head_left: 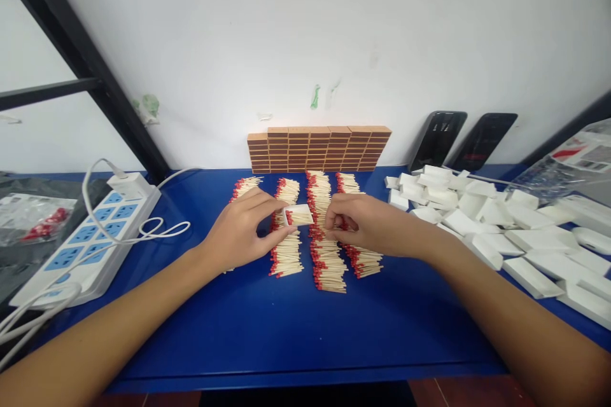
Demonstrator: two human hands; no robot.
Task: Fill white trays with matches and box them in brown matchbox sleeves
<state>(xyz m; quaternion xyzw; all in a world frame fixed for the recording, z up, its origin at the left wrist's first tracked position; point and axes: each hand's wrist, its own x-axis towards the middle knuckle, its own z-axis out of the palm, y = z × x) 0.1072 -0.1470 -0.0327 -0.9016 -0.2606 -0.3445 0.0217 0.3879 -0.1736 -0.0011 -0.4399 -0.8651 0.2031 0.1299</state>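
Between the thumb and fingers of my left hand (247, 224) is a small white matchbox tray (300, 210), with a few red-tipped matches inside. My right hand (356, 219) is just to its right, over the rows of matches, its fingers bent and pinched together; whatever is between the fingertips is hidden. Beneath both hands, matches (329, 264) with red heads lie in several long rows on the blue table (267, 337). The heads point left.
Stacked brown matchboxes (317, 149) stand against the wall. White empty trays (491, 219) are heaped at the right, with two dark phones (438, 140) leaning behind them. A power strip (90, 241) with white cables lies at the left, beside a plastic bag (38, 219).
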